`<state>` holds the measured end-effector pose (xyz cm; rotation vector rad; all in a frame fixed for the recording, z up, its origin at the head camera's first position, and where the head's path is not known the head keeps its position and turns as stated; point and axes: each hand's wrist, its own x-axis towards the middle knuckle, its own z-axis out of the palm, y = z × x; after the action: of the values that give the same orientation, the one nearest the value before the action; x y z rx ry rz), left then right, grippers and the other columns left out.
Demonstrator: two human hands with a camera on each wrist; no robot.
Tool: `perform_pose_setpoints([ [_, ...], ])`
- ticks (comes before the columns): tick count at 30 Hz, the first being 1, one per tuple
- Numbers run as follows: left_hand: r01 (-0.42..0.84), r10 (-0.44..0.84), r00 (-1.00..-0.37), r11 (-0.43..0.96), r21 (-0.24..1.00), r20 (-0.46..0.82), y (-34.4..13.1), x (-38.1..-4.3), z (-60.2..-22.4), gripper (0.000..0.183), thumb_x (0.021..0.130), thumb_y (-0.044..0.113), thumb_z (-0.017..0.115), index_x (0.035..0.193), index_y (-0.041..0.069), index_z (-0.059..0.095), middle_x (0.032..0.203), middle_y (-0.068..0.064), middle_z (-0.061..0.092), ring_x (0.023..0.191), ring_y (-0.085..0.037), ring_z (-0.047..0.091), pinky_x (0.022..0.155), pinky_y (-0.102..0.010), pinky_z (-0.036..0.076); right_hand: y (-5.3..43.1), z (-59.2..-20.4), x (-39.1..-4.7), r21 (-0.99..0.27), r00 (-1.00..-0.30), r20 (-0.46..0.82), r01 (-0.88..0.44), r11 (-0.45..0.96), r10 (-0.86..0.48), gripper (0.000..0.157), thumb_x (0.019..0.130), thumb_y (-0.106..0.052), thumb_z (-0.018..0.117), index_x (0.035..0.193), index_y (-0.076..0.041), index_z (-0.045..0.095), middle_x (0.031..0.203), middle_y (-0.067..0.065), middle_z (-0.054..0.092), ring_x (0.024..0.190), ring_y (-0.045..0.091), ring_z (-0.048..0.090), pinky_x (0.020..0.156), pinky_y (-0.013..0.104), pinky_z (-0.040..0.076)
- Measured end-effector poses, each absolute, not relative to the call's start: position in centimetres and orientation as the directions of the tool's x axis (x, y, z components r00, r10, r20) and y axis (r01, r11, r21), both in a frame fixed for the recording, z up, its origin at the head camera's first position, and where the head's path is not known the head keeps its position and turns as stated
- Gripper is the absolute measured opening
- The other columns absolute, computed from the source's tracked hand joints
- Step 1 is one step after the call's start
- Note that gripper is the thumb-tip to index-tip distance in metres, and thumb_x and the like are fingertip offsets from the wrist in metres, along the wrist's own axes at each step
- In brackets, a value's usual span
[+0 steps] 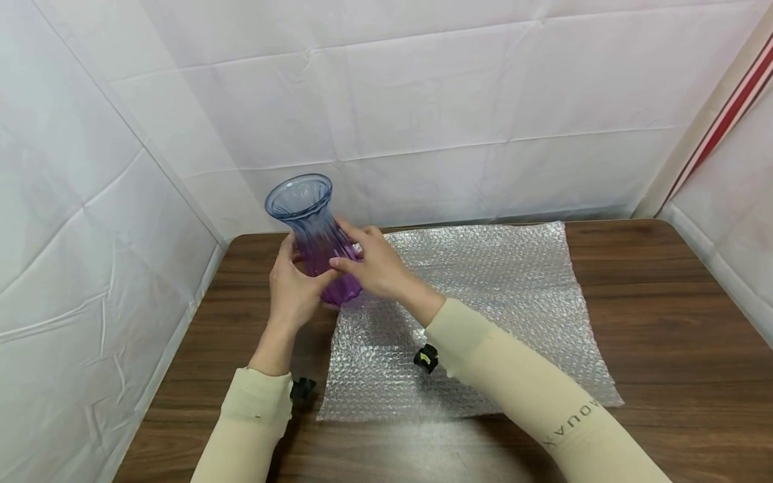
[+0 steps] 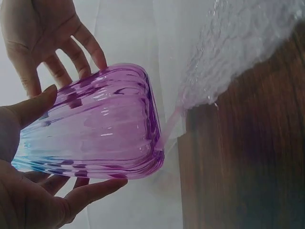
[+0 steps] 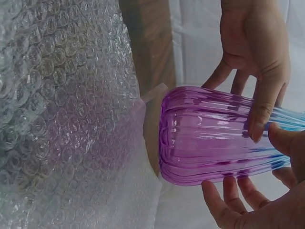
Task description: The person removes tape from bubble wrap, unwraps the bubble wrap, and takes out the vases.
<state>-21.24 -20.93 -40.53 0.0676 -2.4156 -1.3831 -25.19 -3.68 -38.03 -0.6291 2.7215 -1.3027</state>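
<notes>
A ribbed glass vase (image 1: pixel 317 241), blue at its flared mouth and purple towards the base, tilts over the table's far left part. My left hand (image 1: pixel 292 285) grips its left side, and my right hand (image 1: pixel 377 263) holds the right side, thumbs near each other on the front. In the left wrist view, the purple base (image 2: pixel 155 129) hangs above the wood, close to the edge of the bubble wrap (image 2: pixel 209 76). The right wrist view shows a thin pale strip (image 3: pixel 155 92) between the bubble wrap's edge and the base.
The bubble wrap sheet lies flat across the middle of the dark wooden table (image 1: pixel 652 315), its left edge beneath the vase. White cloth walls (image 1: pixel 435 114) stand behind and to both sides. Small black devices (image 1: pixel 426 358) sit at both wrists.
</notes>
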Motion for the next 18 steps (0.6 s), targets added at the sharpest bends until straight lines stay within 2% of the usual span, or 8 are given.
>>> perform_pose_setpoints([
  [4, 0.134, -0.232, -0.929, 0.514, 0.847, 0.287, -21.2, -21.4, -40.7, 0.1, 0.076, 0.025, 0.093, 0.158, 0.01, 0.037, 0.145, -0.017, 0.057, 0.129, -0.036, 0.057, 0.104, -0.053, 0.049, -4.0, -38.1, -25.4, -0.751, -0.908, 0.116, -0.346, 0.563, -0.403, 0.078, 0.1, -0.038, 0.069, 0.164, -0.04, 0.024, 0.141, 0.014, 0.05, 0.11, 0.025, 0.066, 0.096, 0.044, 0.055],
  [10, 0.132, -0.254, -0.918, 0.527, 0.839, 0.304, -21.7, -21.7, -41.0, 0.103, 0.076, 0.023, 0.093, 0.158, 0.004, 0.034, 0.152, -0.018, 0.051, 0.133, -0.038, 0.054, 0.107, -0.055, 0.046, -4.3, -38.0, -25.5, -0.749, -0.88, 0.113, -0.38, 0.543, -0.461, 0.074, 0.104, -0.034, 0.063, 0.166, -0.032, 0.022, 0.145, 0.015, 0.051, 0.121, 0.028, 0.065, 0.102, 0.045, 0.054],
  [14, 0.123, -0.276, -0.911, 0.525, 0.842, 0.305, -22.1, -21.9, -41.2, 0.105, 0.075, 0.027, 0.095, 0.158, 0.006, 0.034, 0.153, -0.018, 0.05, 0.134, -0.038, 0.052, 0.109, -0.054, 0.045, -4.5, -38.1, -25.7, -0.758, -0.869, 0.101, -0.383, 0.528, -0.485, 0.07, 0.107, -0.034, 0.058, 0.166, -0.03, 0.021, 0.154, 0.015, 0.048, 0.125, 0.029, 0.063, 0.108, 0.047, 0.051],
  [18, 0.118, -0.295, -0.907, 0.505, 0.855, 0.3, -22.5, -22.2, -41.3, 0.104, 0.075, 0.025, 0.095, 0.157, 0.006, 0.034, 0.153, -0.018, 0.049, 0.136, -0.038, 0.051, 0.111, -0.053, 0.044, -4.8, -38.3, -25.9, -0.782, -0.86, 0.074, -0.364, 0.507, -0.504, 0.064, 0.11, -0.035, 0.051, 0.166, -0.027, 0.023, 0.164, 0.009, 0.042, 0.134, 0.029, 0.059, 0.115, 0.047, 0.046],
])
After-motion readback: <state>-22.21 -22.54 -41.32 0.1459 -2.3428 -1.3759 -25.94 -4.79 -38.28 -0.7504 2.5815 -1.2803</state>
